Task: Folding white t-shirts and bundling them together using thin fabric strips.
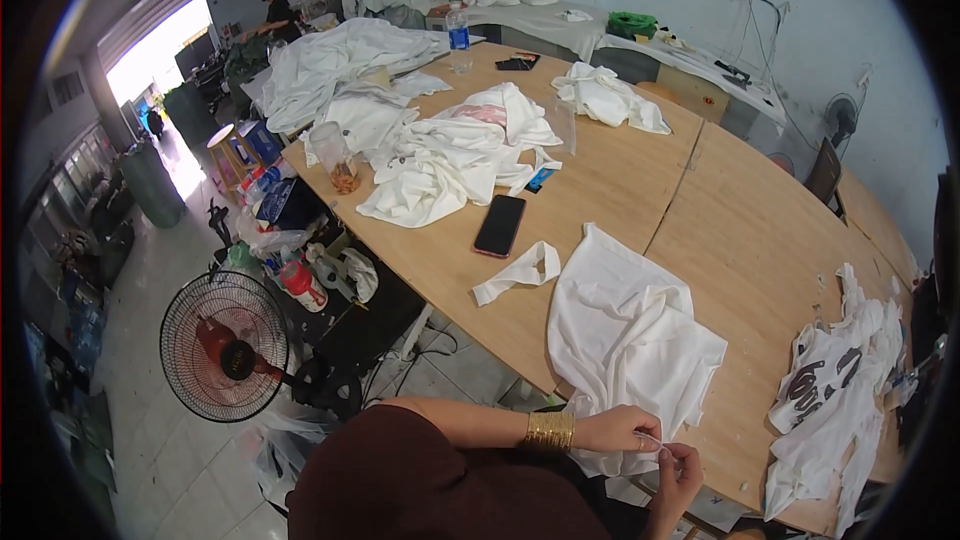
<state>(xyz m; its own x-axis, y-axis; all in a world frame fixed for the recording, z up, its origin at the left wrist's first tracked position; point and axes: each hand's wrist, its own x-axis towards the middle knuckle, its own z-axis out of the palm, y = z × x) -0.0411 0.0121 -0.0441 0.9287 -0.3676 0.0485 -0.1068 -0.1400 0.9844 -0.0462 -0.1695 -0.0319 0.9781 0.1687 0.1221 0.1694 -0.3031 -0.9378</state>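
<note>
A white garment (625, 335) lies crumpled on the near part of the wooden table (720, 210), its lower edge hanging toward me. My left hand (620, 430), with a gold cuff on the wrist, pinches that lower edge. My right hand (682, 470) is just beside it, fingertips closed on a thin white bit of the same cloth. Both hands sit at the table's near edge, almost touching each other.
A white fabric strip (518, 275) and a dark phone (500, 225) lie left of the garment. Piles of white cloth (450, 155) cover the far table; printed white garments (830, 400) lie at right. A plastic jar (335, 155), a bottle (459, 35), a floor fan (225, 345), a person at the far back (272, 8).
</note>
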